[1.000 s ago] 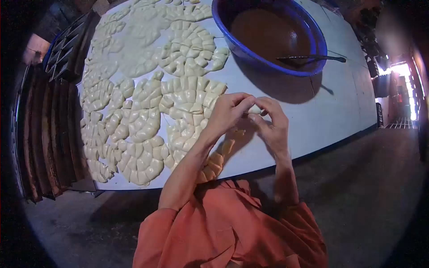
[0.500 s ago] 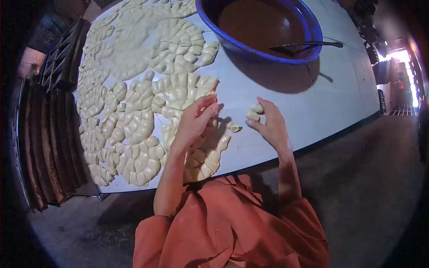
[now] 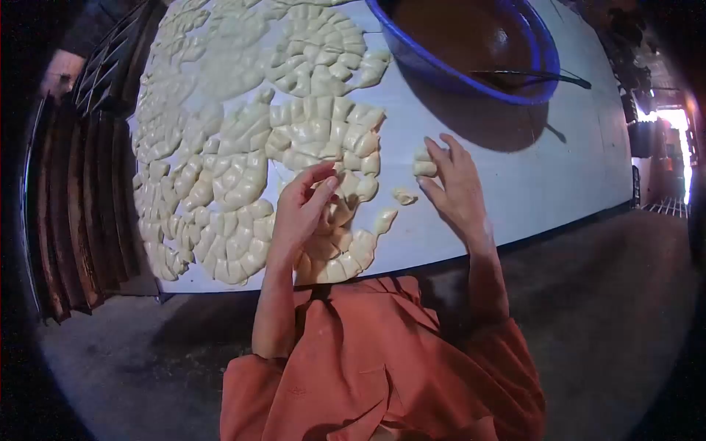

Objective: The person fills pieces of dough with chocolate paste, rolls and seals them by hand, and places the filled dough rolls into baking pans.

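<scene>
Many pale, glossy dough pieces (image 3: 235, 176) lie close together in patches over the left part of the white table (image 3: 507, 184). My left hand (image 3: 305, 206) is over the right edge of these patches, thumb and fingers apart, with nothing seen between them. To the right, my right hand (image 3: 452, 184) has its thumb and fingertips around a small pale dough lump (image 3: 423, 163) at the table surface. Between the hands lies a small loose dough scrap (image 3: 404, 196). Part of the dough under my left hand is hidden.
A blue basin (image 3: 456, 79) of brown liquid stands at the back, a dark-handled utensil (image 3: 566, 76) resting across its rim. Dark metal trays (image 3: 84, 213) stand upright left of the table, with a dark rack (image 3: 110, 73) behind them.
My hands, together at first, have parted; the left went over the dough patches. The right hand, still with its dough lump, is lower over the table surface. The camera view has shifted slightly.
</scene>
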Available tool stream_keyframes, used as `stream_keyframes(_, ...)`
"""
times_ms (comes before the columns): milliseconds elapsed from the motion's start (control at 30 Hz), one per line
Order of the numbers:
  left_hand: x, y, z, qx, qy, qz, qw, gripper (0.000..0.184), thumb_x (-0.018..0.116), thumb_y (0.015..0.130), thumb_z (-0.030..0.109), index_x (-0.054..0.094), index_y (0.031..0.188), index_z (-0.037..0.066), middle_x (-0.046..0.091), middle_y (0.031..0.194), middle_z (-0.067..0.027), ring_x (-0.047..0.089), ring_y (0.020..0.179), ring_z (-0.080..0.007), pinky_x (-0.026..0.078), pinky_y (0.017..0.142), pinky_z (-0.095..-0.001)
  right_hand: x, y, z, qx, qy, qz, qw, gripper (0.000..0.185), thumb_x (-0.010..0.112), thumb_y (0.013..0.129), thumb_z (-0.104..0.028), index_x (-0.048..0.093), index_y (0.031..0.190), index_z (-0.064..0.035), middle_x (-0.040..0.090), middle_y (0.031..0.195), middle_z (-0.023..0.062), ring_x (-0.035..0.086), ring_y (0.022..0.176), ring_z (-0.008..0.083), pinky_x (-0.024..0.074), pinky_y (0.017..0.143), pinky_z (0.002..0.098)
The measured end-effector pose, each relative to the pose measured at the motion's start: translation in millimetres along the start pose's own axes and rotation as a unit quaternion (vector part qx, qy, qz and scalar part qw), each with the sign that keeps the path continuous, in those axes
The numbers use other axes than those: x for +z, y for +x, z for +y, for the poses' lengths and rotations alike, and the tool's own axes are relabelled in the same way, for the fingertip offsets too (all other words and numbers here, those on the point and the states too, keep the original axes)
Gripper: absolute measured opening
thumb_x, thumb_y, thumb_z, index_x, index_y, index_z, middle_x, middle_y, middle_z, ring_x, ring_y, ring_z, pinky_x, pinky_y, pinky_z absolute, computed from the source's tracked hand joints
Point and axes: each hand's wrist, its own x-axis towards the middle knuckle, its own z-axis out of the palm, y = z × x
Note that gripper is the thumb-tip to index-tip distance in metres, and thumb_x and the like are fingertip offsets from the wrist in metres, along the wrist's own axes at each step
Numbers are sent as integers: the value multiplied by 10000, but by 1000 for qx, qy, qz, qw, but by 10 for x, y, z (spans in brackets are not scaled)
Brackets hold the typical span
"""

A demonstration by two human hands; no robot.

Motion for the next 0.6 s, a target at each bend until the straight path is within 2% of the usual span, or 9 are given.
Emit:
stream_keyframes(100,-44,-168,31,-44,-22,28,998,399,627,979,215,584,1317,7,670,1128,-87,640,824,-117,503,719,-238,-9,-260,-129,-76,48,-119,989,527,675,845,-190,542,1350,-114,548,1279,141,528,1159,336,445,967,437)
stream_keyframes(200,11,-219,51,-16,5,28,999,384,633,975,210,594,1298,4,692,1027,-71,636,773,-111,507,668,-236,318,-489,-395,-191,19,-106,976,427,694,813,-131,618,1231,-94,599,1206,115,580,1063,323,474,931,417)
stream_keyframes(300,146,-244,27,-4,24,-5,1000,369,641,965,198,605,1277,5,699,979,-57,632,754,-102,513,666,-243,601,-617,-372,-192,29,-106,975,353,708,795,-103,646,1142,-85,601,1195,86,585,1053,291,499,883,382)
stream_keyframes(367,191,-297,150,31,204,-62,976,376,687,895,194,633,1248,78,708,988,-97,693,797,-194,541,703,-303,641,-637,-315,-201,15,-102,974,292,637,876,-132,618,1164,-88,627,1129,83,628,977,251,523,795,315)
stream_keyframes(433,271,-360,53,147,319,-80,933,389,705,855,220,648,1220,99,700,1024,-108,696,874,-271,547,738,-368,647,-647,-310,-20,263,-90,960,189,591,922,-123,627,1095,-57,668,1008,78,641,798,206,524,697,295)
stream_keyframes(467,301,-404,43,146,390,-105,903,321,703,835,234,689,1131,109,686,1014,-83,679,912,-284,539,741,-395,613,-663,-332,79,378,-103,917,154,552,945,-124,625,1039,-27,672,880,58,605,677,139,494,609,264)
stream_keyframes(500,302,-420,33,144,391,-102,903,321,703,835,234,689,1131,109,686,1014,-83,679,912,-284,539,741,-395,591,-664,-324,77,379,-106,916,154,552,945,-124,625,1039,-27,672,880,58,605,677,139,494,609,264)
stream_keyframes(567,300,-452,5,166,439,-164,868,218,694,832,235,714,1013,115,664,966,-64,671,886,-270,533,712,-395,552,-686,-278,274,591,-162,741,160,560,950,-132,621,1042,-16,662,868,31,584,701,81,471,613,224)
stream_keyframes(600,334,-464,22,161,459,-149,861,146,685,822,203,717,933,114,649,926,-50,663,877,-258,532,695,-383,586,-720,-250,299,652,-163,678,160,563,955,-141,615,1054,-28,642,877,26,566,694,79,455,604,214)
